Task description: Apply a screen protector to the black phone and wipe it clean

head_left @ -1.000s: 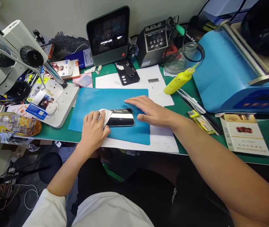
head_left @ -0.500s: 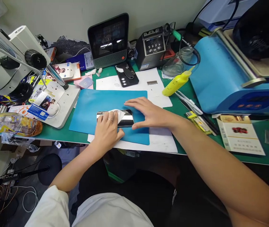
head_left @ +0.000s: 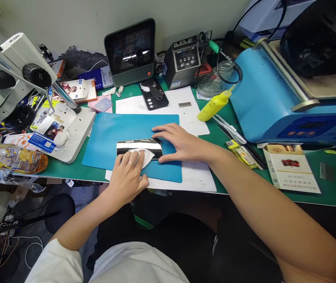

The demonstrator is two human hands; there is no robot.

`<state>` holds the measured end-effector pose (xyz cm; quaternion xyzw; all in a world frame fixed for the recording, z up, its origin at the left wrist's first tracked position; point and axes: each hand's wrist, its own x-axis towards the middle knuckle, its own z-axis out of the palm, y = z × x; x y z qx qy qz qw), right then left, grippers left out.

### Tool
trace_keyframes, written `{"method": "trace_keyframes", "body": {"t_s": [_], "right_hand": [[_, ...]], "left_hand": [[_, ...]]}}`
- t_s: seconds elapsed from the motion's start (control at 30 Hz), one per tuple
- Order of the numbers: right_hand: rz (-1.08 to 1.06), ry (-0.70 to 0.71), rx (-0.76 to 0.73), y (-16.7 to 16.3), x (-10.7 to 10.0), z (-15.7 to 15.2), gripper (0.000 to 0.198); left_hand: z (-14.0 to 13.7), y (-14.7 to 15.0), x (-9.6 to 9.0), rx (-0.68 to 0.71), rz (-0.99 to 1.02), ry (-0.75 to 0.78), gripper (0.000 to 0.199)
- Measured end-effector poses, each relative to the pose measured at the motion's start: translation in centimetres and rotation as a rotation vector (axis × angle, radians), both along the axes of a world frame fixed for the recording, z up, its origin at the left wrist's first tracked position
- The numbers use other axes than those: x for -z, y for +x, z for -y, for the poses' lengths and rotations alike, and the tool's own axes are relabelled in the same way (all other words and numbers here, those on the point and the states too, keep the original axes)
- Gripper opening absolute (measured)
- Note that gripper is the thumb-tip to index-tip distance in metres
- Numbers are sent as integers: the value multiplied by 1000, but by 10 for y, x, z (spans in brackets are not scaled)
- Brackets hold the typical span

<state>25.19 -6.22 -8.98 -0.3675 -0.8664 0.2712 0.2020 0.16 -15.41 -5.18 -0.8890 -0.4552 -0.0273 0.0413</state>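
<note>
A dark, glossy phone (head_left: 140, 144) lies flat on a blue mat (head_left: 103, 133), with light streaks reflected in its screen. My left hand (head_left: 128, 175) presses a white wipe (head_left: 148, 158) against the phone's near side; its fingers are closed on the wipe and a ring shows on one of them. At the phone's right end is my right hand (head_left: 180, 143), fingers and thumb spread apart around that end. Its thumb tip is close to the near right corner; whether it touches the phone I cannot tell.
White paper (head_left: 190, 102) lies behind the mat, bearing a black phone back (head_left: 154, 94). A yellow bottle (head_left: 214, 106), tweezers and a cigarette-type box (head_left: 293, 169) are to the right, before a blue machine (head_left: 271, 102). A microscope (head_left: 35, 74) stands left; a smart display (head_left: 130, 53) is behind.
My left hand has slid the wipe toward me, from across the phone's middle to its near edge, uncovering more of the screen. The right hand stays at the phone's right end.
</note>
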Motion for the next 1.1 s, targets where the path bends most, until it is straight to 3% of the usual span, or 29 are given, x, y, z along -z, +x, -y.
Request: {"method": "trace_keyframes", "body": {"t_s": [0.13, 0.33, 0.53, 0.8, 0.93, 1.1], "right_hand": [[-2, 3, -6, 1, 2, -1, 90], [-7, -11, 3, 0, 0, -1, 94], [19, -61, 13, 0, -4, -1, 95], [-12, -41, 3, 1, -3, 0, 93], [-6, -49, 1, 1, -4, 0, 95], [-15, -38, -3, 2, -3, -1, 95]], "left_hand": [[6, -4, -2, 28, 8, -3, 52], [-18, -8, -6, 82, -15, -49, 49], [-50, -34, -23, -30, -16, -112, 37], [-100, -2, -22, 60, 67, -283, 17], [-106, -3, -28, 66, 114, -300, 8], [-102, 1, -36, 6, 154, -410, 22]]}}
